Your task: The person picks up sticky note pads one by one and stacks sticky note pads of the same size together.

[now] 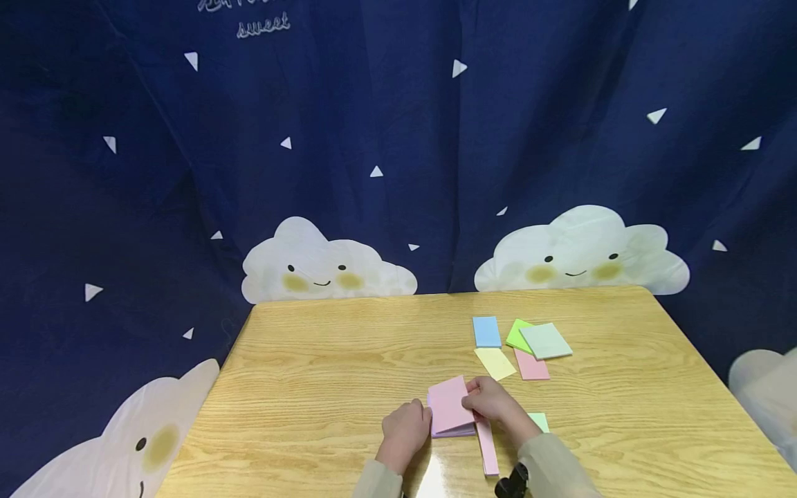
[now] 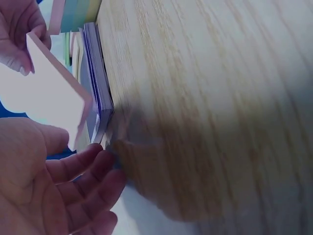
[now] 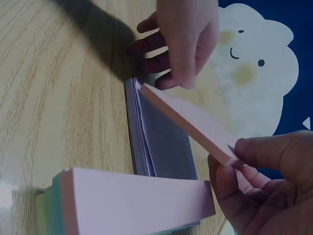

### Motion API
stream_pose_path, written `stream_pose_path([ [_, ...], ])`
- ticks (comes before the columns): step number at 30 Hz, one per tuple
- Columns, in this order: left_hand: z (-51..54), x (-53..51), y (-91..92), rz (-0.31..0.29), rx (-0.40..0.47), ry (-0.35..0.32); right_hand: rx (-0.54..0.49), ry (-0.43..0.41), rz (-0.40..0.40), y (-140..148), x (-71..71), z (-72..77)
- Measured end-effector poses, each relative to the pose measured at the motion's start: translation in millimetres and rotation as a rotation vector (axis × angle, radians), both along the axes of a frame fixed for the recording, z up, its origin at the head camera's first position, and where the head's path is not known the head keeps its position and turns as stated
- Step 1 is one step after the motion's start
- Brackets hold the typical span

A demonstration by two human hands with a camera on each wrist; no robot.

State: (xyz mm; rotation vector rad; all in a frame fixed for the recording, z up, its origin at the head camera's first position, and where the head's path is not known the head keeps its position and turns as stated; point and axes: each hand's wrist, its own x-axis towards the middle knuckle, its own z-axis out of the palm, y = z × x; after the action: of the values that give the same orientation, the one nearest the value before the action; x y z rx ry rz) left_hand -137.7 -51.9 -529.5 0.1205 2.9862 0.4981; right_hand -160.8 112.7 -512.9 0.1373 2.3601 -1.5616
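Observation:
My right hand (image 1: 493, 401) pinches the edge of a pink sticky-note pad (image 1: 450, 402) between thumb and fingers, as the right wrist view also shows. The pink pad is held tilted over a purple pad (image 3: 168, 142) that lies on the table, one end close to the purple pad's edge. My left hand (image 1: 407, 424) is at the left side of both pads. In the left wrist view its loosely bent fingers are beside the purple pad's corner, and its thumb is close to the pink pad's corner.
Right of the pads lies a narrow pink-topped stack (image 1: 487, 446), with teal and yellow layers below. Farther back are blue (image 1: 487, 332), cream (image 1: 495, 363), lime (image 1: 517, 335), pale grey-green (image 1: 546, 340) and pink (image 1: 532, 364) pads. A mint pad (image 1: 539, 421) is partly behind my right arm.

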Motion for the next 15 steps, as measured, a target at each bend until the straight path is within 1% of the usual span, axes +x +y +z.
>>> stream_pose_path([
  [3, -0.6, 0.1, 0.0, -0.003, 0.034, -0.02, 0.065, 0.03, 0.012, 0, 0.3, 1.0],
  [7, -1.0, 0.6, 0.4, -0.013, 0.032, -0.01, 0.209, 0.096, 0.038, -1, 1.2, 5.8],
  [9, -0.7, 1.0, 0.7, -0.019, 0.017, 0.002, 0.277, 0.119, 0.051, -2, 1.3, 8.2],
  [12, -0.5, 1.2, 1.1, -0.027, 0.0, 0.0, 0.353, 0.125, 0.072, -3, 0.7, 10.6],
  [15, -0.1, 0.9, 1.8, -0.028, -0.018, 0.0, 0.401, 0.122, 0.085, -4, -0.4, 10.9],
])
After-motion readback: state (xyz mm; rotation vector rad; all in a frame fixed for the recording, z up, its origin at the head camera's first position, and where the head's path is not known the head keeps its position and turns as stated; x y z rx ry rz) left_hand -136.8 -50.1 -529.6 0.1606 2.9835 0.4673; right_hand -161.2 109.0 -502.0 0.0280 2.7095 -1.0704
